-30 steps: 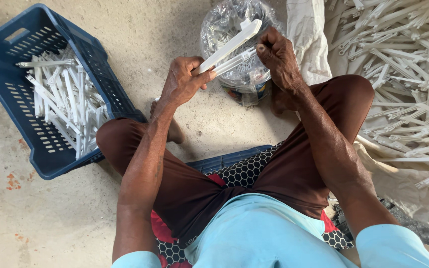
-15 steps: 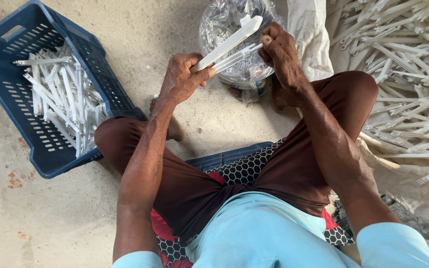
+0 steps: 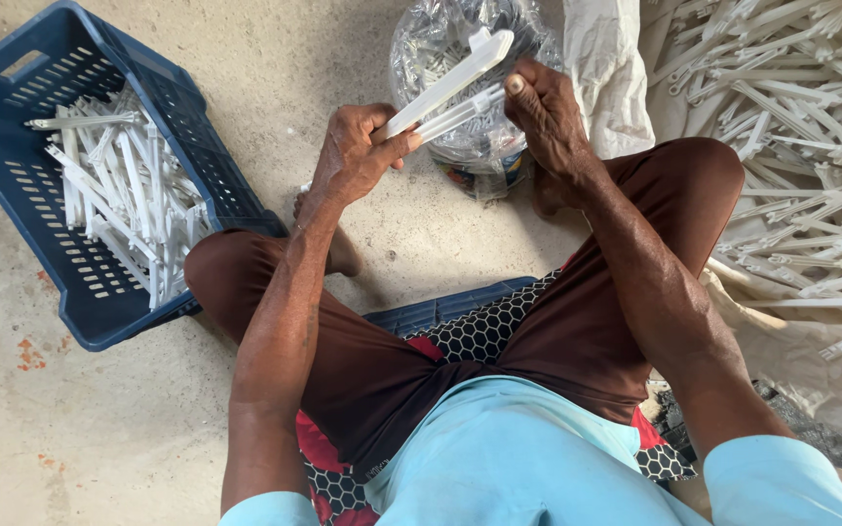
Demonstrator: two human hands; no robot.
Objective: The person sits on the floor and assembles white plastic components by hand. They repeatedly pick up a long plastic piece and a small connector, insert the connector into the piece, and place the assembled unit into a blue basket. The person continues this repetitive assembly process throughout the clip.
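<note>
My left hand (image 3: 358,156) grips the near end of a long white plastic clip (image 3: 450,83) that is hinged apart into two arms pointing up and to the right. My right hand (image 3: 543,112) pinches the far end of the lower arm with thumb and fingers. Both hands are raised in front of a clear plastic bag (image 3: 460,44) standing on the concrete floor just beyond them. I sit cross-legged in brown trousers.
A blue plastic crate (image 3: 12,195) at the left holds several white plastic clips. A large heap of the same white clips (image 3: 796,146) lies on a white sack at the right. A blue mat with a honeycomb pattern (image 3: 470,326) lies under me.
The hands and the white clip have barely shifted; the clip's upper arm stays spread from the lower one. The view has drifted slightly.
</note>
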